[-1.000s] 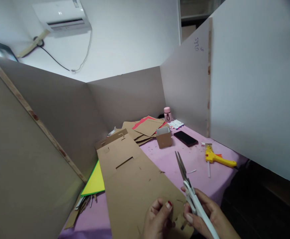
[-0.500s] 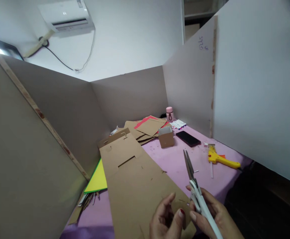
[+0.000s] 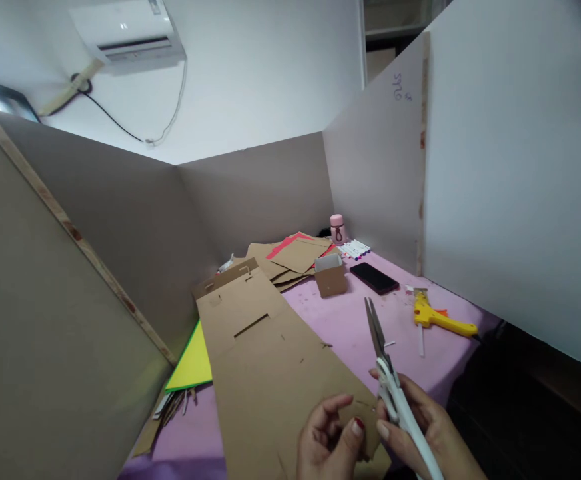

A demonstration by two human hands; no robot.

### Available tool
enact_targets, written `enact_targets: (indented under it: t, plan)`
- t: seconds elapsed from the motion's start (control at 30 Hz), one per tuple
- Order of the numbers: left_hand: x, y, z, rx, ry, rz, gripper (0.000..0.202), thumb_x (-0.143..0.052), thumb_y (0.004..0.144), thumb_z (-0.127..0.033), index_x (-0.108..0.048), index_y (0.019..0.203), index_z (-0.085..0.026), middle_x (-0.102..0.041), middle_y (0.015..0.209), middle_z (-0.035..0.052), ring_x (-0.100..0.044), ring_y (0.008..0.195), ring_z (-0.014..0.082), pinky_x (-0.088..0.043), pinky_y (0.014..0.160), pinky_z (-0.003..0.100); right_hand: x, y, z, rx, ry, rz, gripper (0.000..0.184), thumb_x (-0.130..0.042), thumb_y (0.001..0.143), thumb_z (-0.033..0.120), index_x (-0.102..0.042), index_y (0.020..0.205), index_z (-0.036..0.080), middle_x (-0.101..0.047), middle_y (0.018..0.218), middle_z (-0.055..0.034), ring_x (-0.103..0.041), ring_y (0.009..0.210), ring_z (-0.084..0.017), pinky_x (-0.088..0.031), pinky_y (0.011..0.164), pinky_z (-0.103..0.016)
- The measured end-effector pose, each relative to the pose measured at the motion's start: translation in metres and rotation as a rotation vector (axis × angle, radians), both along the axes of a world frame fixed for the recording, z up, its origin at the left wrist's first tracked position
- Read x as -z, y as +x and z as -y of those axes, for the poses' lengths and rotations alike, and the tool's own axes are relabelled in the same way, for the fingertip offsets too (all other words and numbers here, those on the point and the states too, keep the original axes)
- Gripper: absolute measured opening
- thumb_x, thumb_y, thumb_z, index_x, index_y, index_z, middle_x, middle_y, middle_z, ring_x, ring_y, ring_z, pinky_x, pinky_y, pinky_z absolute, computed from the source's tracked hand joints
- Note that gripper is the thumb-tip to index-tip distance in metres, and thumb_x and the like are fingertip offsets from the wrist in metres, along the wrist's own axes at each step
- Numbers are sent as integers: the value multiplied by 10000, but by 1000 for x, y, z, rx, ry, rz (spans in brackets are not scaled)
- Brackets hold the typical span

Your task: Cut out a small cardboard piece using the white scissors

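My right hand (image 3: 423, 427) grips a pair of scissors (image 3: 390, 383) by the white handles, at the lower right. The metal blades point up and away, nearly together. Beside it, my left hand (image 3: 328, 437) hovers over the near end of a long cardboard sheet (image 3: 270, 373). Its fingers are loosely curled, with thumb and index apart. A small brown cardboard patch lies behind the left thumb; whether it is a separate piece I cannot tell. The long sheet has a slit in its far half and small cut slots near the far end.
Near the back stand a small open cardboard box (image 3: 330, 277) and a pink bottle (image 3: 338, 230). Markers (image 3: 354, 249), a phone (image 3: 374, 277) and a yellow glue gun (image 3: 443, 320) lie rightward. Cardboard pieces (image 3: 300, 255) are stacked behind; a yellow sheet (image 3: 190, 360) lies left. Grey partitions (image 3: 255, 187) enclose the table.
The view has shifted slightly. My left hand's index finger has bent a little more over the cardboard. The scissors stay in my right hand in nearly the same pose.
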State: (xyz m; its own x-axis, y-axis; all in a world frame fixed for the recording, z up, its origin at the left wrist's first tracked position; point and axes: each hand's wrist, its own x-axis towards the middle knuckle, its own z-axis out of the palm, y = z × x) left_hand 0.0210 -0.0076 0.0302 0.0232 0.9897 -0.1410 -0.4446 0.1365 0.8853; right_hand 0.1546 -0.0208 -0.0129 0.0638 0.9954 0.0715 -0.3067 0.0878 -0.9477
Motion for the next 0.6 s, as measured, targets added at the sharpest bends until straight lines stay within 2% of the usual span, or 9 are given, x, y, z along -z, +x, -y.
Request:
enact_targets:
  t: [0.13, 0.23, 0.33, 0.5, 0.6]
  plan:
    - [-6, -8, -5, 49, -116, -86, 513, -816, 394, -564, -739, 675, -141, -499, 399, -62, -433, 365, 36, -398, 395, 171, -9, 2, 1, -27, 39, 49, 465, -701, 760, 348, -510, 1180, 288, -559, 742, 49, -470, 597, -93, -399, 566, -222]
    - [-6, -12, -7, 80, -155, -96, 490, -847, 345, -520, -747, 659, -158, -469, 369, -79, -430, 343, 29, -404, 392, 166, -14, 2, 0, -41, 36, 52, 477, -700, 763, 336, -506, 1194, 273, -542, 735, 49, -462, 603, -96, -394, 571, -230]
    - [-4, -15, -9, 112, -198, -98, 487, -861, 317, -497, -748, 657, -167, -566, 413, -43, -497, 356, 43, -405, 401, 162, -16, 1, -2, -25, 18, 27, 461, -718, 742, 318, -521, 1154, 263, -558, 744, 43, -472, 611, -100, -397, 575, -235]
    - [-2, -17, -9, 111, -166, -122, 481, -871, 315, -476, -741, 659, -165, -598, 425, -33, -478, 380, 34, -388, 423, 166, -20, 0, -1, 17, 0, 25, 452, -727, 727, 278, -533, 1134, 244, -551, 715, 53, -476, 596, -99, -398, 572, -237]
    - [-2, -18, -7, 114, -117, -192, 527, -862, 335, -495, -735, 700, -138, -654, 480, 10, -543, 417, 71, -396, 433, 186, -23, 0, 0, 59, -12, -12, 450, -737, 721, 301, -541, 1123, 249, -565, 724, 49, -493, 614, -105, -407, 587, -241]
